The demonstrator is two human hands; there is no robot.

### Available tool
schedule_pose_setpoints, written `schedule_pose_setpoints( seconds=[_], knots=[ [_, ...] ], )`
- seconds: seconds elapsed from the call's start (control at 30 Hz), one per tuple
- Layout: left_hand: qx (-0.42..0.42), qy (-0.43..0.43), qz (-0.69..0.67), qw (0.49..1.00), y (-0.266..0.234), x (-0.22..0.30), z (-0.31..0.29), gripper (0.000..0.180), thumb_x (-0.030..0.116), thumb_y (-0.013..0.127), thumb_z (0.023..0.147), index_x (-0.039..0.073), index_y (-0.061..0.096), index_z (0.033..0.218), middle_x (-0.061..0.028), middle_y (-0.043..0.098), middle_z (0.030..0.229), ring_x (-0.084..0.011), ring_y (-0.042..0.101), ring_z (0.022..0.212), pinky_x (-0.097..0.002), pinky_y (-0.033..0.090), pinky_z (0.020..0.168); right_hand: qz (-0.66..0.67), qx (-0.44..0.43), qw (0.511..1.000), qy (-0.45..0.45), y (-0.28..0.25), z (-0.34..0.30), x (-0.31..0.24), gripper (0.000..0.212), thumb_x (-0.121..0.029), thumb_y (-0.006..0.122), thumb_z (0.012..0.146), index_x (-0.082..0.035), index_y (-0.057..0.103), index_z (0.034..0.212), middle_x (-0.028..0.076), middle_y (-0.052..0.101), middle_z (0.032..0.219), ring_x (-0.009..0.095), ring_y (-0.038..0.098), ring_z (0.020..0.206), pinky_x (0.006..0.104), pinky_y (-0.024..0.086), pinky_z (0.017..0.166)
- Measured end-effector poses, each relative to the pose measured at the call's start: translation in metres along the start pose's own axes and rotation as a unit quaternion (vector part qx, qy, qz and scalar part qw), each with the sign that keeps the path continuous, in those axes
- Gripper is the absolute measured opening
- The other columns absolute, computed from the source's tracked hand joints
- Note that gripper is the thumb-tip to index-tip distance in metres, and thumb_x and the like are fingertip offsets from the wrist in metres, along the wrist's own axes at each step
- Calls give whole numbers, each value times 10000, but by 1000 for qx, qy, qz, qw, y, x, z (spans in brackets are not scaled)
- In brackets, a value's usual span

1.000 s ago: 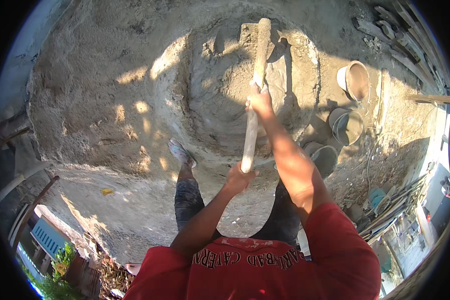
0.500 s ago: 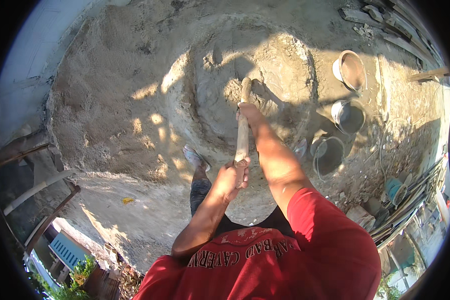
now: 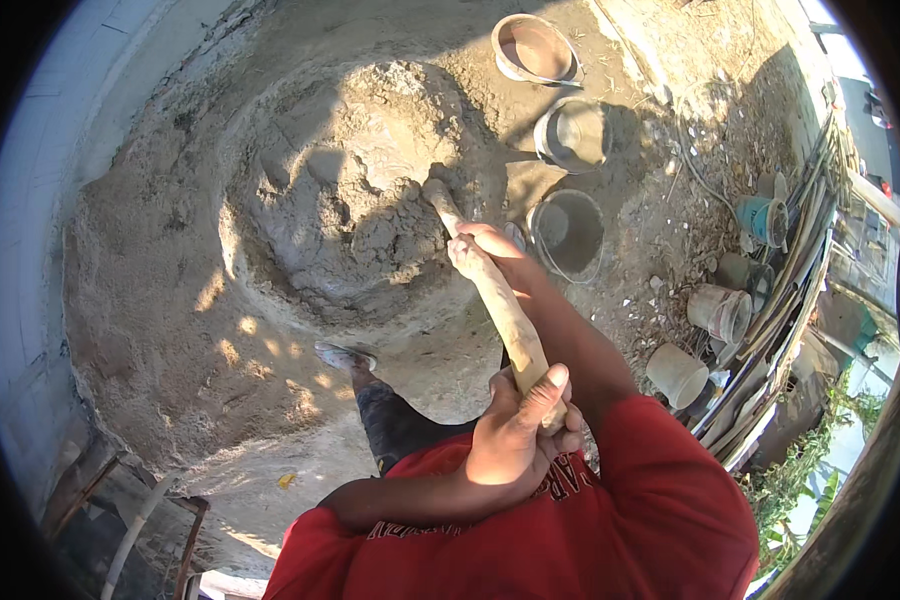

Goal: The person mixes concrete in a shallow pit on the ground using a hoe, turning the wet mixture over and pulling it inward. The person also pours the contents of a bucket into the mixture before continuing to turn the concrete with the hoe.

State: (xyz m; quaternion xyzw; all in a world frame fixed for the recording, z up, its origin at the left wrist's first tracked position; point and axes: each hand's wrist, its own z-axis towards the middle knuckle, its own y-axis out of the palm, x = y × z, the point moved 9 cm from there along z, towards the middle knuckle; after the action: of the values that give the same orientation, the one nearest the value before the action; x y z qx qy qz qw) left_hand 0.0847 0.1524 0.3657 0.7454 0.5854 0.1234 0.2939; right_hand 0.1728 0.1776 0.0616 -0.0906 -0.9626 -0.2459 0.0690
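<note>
Both hands are wrapped round a thick, slightly bent wooden tool handle. My left hand grips its near end, close to my shirt, with the thumb on top. Farther along, my right hand holds it from the right side. The handle slants away to the left, its far end reaching the right side of a round bed of wet grey mortar. Whatever head the tool has cannot be made out there. Lumps and ridges cover the mortar, which a low crusted rim surrounds.
To the right of the mortar stand three buckets: a wide tan one, a grey one and a dark one. More pails, including a whitish one, lie beside a stack of wooden strips. A pale wall bounds the left.
My view has swung to the right, and the mortar sits farther left. The handle has tilted from nearly straight to slanting, with my left hand drawn in toward my body.
</note>
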Motion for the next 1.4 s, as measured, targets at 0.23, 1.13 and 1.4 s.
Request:
schedule_pose_setpoints(
  seconds=[0.23,1.13,1.4],
  knots=[
    [-74,-123,124,982,43,-80,11,395,236,590,1009,77,309,1236,-57,513,951,-122,557,691,-289,470,539,-68,104,972,-198,-130,-134,-98,125,-213,587,991,-97,543,1009,-5,523,722,96,519,569,237,487,500],
    [42,36,853,519,-309,-14,134,500,469,678,857,57,548,1108,-233,687,891,-451,665,881,-502,530,779,89,228,900,-360,-223,-58,17,147,-117,656,903,-90,522,848,16,497,685,152,506,545,327,456,517],
    [287,-31,698,655,-388,-23,-44,501,430,740,826,41,563,1089,-252,686,921,-449,676,920,-505,533,787,-213,158,944,-198,-55,44,185,241,-239,755,880,-63,591,891,17,537,731,159,541,558,343,489,503]
  ],
)
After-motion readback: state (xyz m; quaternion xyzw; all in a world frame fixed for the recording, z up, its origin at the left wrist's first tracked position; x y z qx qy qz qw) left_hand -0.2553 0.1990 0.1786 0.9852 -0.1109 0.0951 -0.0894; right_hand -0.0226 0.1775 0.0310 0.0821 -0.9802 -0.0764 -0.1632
